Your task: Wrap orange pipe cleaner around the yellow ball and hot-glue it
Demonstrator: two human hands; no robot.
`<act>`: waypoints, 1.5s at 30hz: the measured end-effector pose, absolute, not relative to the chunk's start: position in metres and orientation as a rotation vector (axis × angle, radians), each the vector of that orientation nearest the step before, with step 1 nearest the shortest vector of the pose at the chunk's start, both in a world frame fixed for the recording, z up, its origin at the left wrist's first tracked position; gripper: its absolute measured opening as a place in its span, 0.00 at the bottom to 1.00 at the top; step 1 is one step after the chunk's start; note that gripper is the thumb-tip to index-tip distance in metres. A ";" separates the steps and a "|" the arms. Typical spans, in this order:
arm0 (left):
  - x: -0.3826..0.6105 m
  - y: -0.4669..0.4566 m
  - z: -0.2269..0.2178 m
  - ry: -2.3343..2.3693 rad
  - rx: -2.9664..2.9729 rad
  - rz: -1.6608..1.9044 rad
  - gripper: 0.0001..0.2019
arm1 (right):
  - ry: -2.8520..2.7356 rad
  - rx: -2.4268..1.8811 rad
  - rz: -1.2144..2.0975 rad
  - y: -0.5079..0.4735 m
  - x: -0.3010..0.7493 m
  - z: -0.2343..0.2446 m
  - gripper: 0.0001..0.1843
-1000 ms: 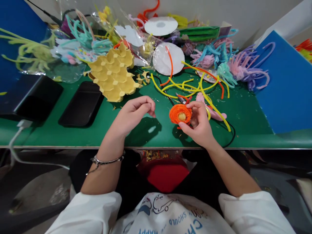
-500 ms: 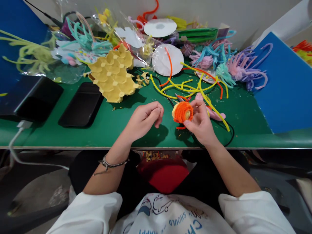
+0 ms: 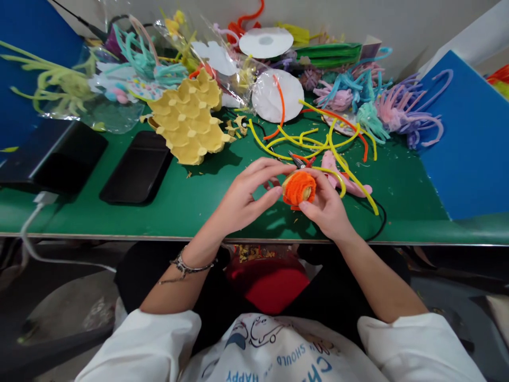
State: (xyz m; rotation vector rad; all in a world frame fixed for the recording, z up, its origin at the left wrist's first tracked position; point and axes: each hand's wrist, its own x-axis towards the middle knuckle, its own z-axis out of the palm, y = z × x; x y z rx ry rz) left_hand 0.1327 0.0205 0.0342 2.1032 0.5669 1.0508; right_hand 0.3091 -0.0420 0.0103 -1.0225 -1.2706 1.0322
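A small egg-carton cup wrapped in orange pipe cleaner (image 3: 299,187) is held just above the green table by my right hand (image 3: 326,204). The fingers are closed round its right side, with the thumb at the lower front. At the cup's left edge is my left hand (image 3: 248,197), its thumb and forefinger apart; whether the tips touch the cup, I cannot tell. Behind the hands lie pliers (image 3: 297,161) with dark jaws, partly covered. A pink glue gun (image 3: 345,179) rests to the right, crossed by yellow pipe cleaners (image 3: 333,146). Orange pipe-cleaner pieces (image 3: 281,98) lie farther back.
A yellow egg-carton sheet (image 3: 190,119) lies left of centre, near a black phone-like slab (image 3: 137,168) and a dark box (image 3: 55,156) with a white cable. White discs (image 3: 278,96), pastel pipe-cleaner bundles (image 3: 401,109) and plastic bags line the back. Blue panels (image 3: 469,143) stand at both sides.
My left hand has moved right, from a loosely curled pose to fingers spread beside the cup. The right hand still holds the cup, turned slightly. The view has shifted a little.
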 end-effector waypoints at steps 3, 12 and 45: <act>0.133 0.023 0.032 0.569 2.105 1.123 0.12 | -1.291 -1.029 1.035 -0.043 0.309 0.011 0.23; 0.132 0.022 0.037 0.601 2.125 1.219 0.08 | -1.352 -1.052 1.002 -0.044 0.308 0.014 0.22; 0.128 0.013 0.048 0.619 2.218 0.808 0.17 | -0.744 -0.918 1.417 -0.040 0.306 0.019 0.20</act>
